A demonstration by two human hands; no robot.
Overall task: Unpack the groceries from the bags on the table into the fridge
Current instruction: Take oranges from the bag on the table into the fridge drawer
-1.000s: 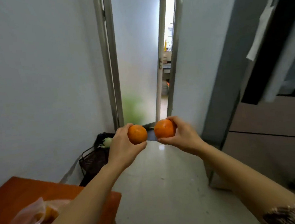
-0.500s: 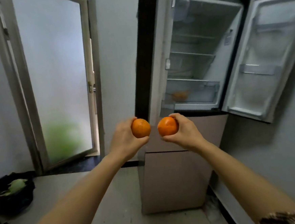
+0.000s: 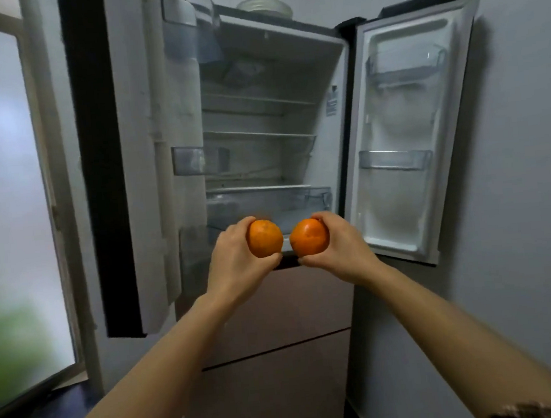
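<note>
I hold one orange (image 3: 265, 238) curled in my left hand (image 3: 235, 264) and another orange (image 3: 309, 236) in my right hand (image 3: 343, 249), side by side just before the fridge (image 3: 260, 111) drawer (image 3: 267, 203), both equally near.

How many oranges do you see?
2. The first orange is held in the left hand, the second orange in the right hand, side by side before the open fridge. More may hide in the drawer behind them.
</note>
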